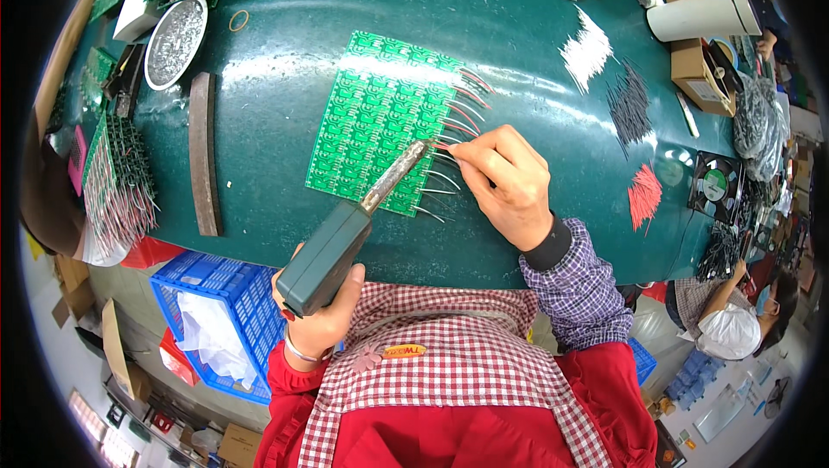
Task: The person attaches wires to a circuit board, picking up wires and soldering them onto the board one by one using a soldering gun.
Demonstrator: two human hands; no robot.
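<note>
Nearest, the left hand wraps a soldering iron, its tip at the right edge of the green board mid-table. Right hand pinches a red wire between thumb and forefinger at that tip. Soldering well likely means holding the wire steady on its pad, touching the tip briefly, and staying clear of the neighbouring wires.
</note>
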